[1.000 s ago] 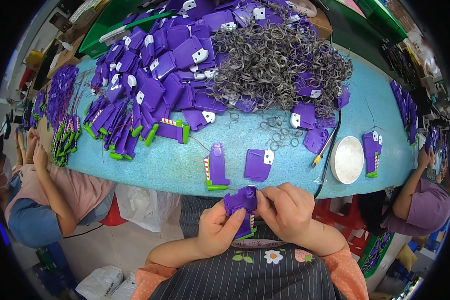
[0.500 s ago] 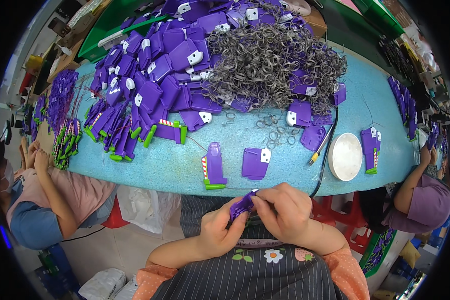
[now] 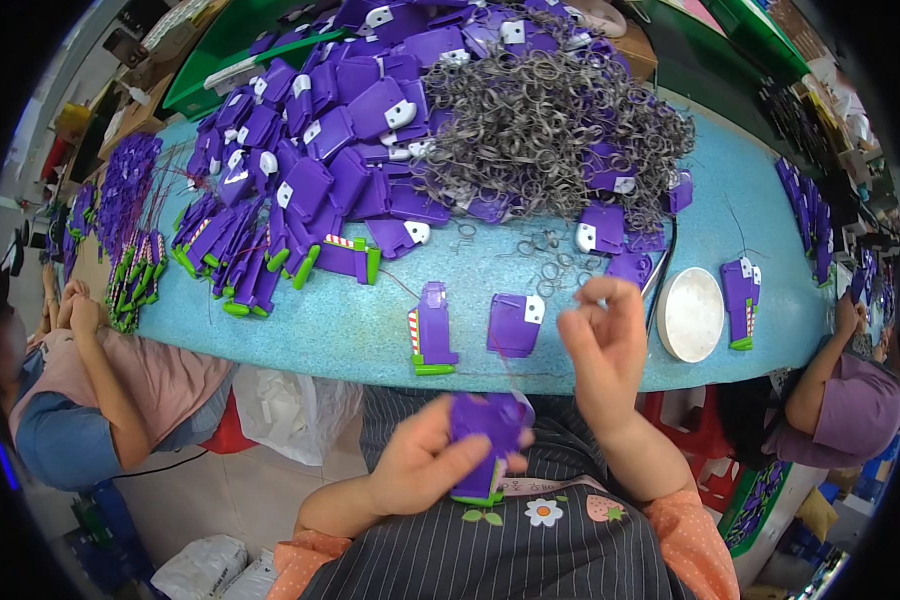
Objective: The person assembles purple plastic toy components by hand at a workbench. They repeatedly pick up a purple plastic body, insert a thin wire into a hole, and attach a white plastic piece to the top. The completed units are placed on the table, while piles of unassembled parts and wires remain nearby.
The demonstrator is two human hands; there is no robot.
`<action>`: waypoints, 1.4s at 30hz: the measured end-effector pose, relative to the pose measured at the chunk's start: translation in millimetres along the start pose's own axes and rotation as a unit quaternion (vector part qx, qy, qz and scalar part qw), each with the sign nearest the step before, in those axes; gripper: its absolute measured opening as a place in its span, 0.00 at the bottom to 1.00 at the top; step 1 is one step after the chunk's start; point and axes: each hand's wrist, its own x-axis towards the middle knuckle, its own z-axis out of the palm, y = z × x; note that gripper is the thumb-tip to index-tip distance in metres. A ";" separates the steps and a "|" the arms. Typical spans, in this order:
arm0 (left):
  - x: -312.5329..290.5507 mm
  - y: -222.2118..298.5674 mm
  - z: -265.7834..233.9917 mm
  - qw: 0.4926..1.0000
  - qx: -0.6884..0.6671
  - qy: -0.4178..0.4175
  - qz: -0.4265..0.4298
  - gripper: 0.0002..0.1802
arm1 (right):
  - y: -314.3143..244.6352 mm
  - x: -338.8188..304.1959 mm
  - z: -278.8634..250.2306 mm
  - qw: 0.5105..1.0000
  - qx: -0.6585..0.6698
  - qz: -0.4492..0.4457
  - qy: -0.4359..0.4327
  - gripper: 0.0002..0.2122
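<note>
In front of my apron, my left hand point(image 3: 425, 455) grips a purple plastic part point(image 3: 485, 425) with a green lower end; its shape is a little smeared by motion. A thin reddish wire seems to rise from this part toward the table. My right hand point(image 3: 610, 345) is lifted over the table's front edge, apart from the part, with loosely curled fingers and nothing visible in them. Just beyond lie a purple panel with a white corner point(image 3: 515, 325) and a purple wing-like piece point(image 3: 433, 330) with a striped edge and green end.
Grey rings point(image 3: 560, 130) are heaped at the back beside piled purple panels point(image 3: 310, 180). A white round dish point(image 3: 690, 315) stands at the right, near another wing piece point(image 3: 740, 300). Co-workers sit at both sides, one in a pink top point(image 3: 150, 370), one in a purple sleeve point(image 3: 850, 400).
My right hand has let go of the purple part and moved up and right over the table. My left hand has lowered and turned the part, showing its green end.
</note>
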 end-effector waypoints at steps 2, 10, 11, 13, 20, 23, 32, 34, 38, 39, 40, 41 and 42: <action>5.8 -4.6 -0.1 0.993 0.004 0.096 0.062 0.19 | -5.6 -18.7 -3.7 0.994 -0.038 0.035 -0.092 0.15; 20.2 -19.4 -2.6 0.714 0.559 0.139 0.399 0.18 | -13.8 -31.9 6.1 0.954 -0.179 -0.088 -0.225 0.13; 18.4 -19.7 -3.0 0.737 0.547 0.140 0.371 0.18 | -14.2 -33.2 5.7 0.953 -0.187 -0.089 -0.221 0.12; 12.2 -21.6 -4.2 0.782 0.519 0.143 0.315 0.17 | -8.6 -35.5 5.7 0.957 -0.166 -0.091 -0.222 0.11; 20.2 -41.4 3.5 0.946 0.163 0.124 0.253 0.16 | 7.5 -55.4 19.2 0.985 0.067 0.101 -0.125 0.07; 22.1 -37.8 0.4 0.969 0.088 0.054 0.226 0.18 | -3.3 -43.9 10.3 0.970 0.047 0.162 -0.176 0.04; 14.5 -22.9 -12.6 0.967 0.130 0.059 0.210 0.17 | -6.3 37.9 -45.5 0.693 -0.668 -0.262 -0.070 0.08; 15.0 -26.9 -13.7 0.966 0.151 0.052 0.205 0.16 | -5.9 40.4 -48.4 0.675 -0.684 -0.250 -0.113 0.09; 14.3 -32.1 -14.8 0.967 0.124 0.066 0.214 0.16 | -5.2 40.8 -52.9 0.698 -0.654 -0.255 -0.143 0.06; 14.6 -32.5 -14.1 0.968 0.123 0.066 0.210 0.16 | -6.8 38.1 -53.4 0.716 -0.635 -0.252 -0.141 0.05; 14.6 -32.6 -13.4 0.968 0.124 0.065 0.206 0.16 | -8.4 35.6 -53.5 0.734 -0.616 -0.249 -0.139 0.05; 14.9 -32.7 -12.4 0.969 0.125 0.065 0.201 0.16 | -10.3 34.1 -52.5 0.753 -0.601 -0.234 -0.133 0.04; 16.2 -32.6 -10.5 0.968 0.124 0.064 0.207 0.16 | -12.6 32.5 -50.6 0.771 -0.585 -0.218 -0.127 0.04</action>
